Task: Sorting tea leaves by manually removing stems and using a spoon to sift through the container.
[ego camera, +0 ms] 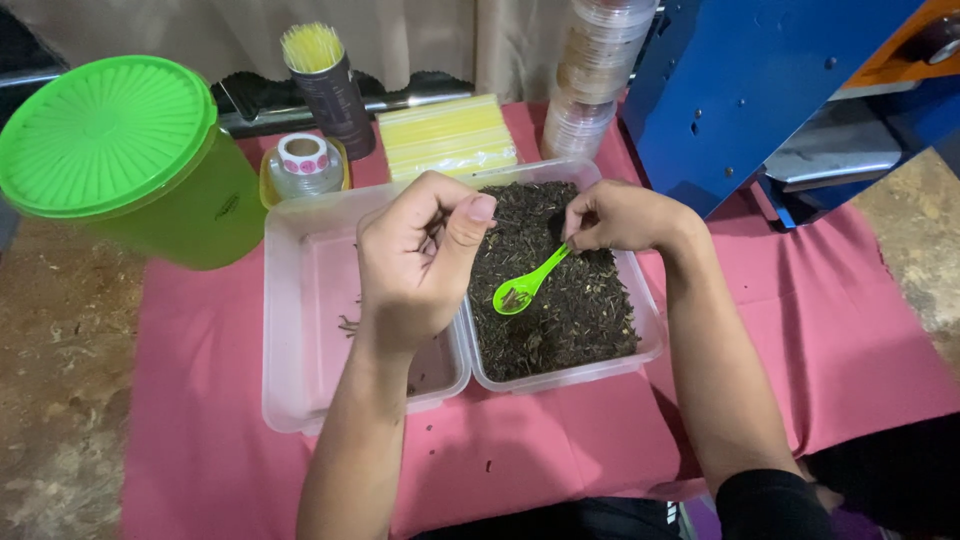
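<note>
Green plastic is what your right hand point(625, 215) pinches: a small spoon point(528, 284) held by the tip of its handle, fingers closed on it. Its long axis runs down and to the left from that hand, so the bowl sits lower and nearer your left hand point(415, 262) than your right. A few dark strands lie in the bowl, and it hangs just over the dried leaves point(560, 300), close to their surface; whether it touches them you cannot tell from here.

Your left hand is curled, thumb pressed toward the fingertips as if closed on a pinch of something; what is between them is hidden. It hovers over the seam where the two tubs meet, just beside the spoon's bowl and apart from it. Your two hands stay apart, the spoon's length spanning most of the gap between them.

The leaf tub point(650, 330) lies under your right hand. The other tub point(300, 330), nearly bare with a few stray strands, lies under and left of your left hand. Both rest on the pink-covered counter point(200, 440). Beyond your left hand stand a green lidded tub point(110, 140) and a roll of stickers point(303, 155).
</note>
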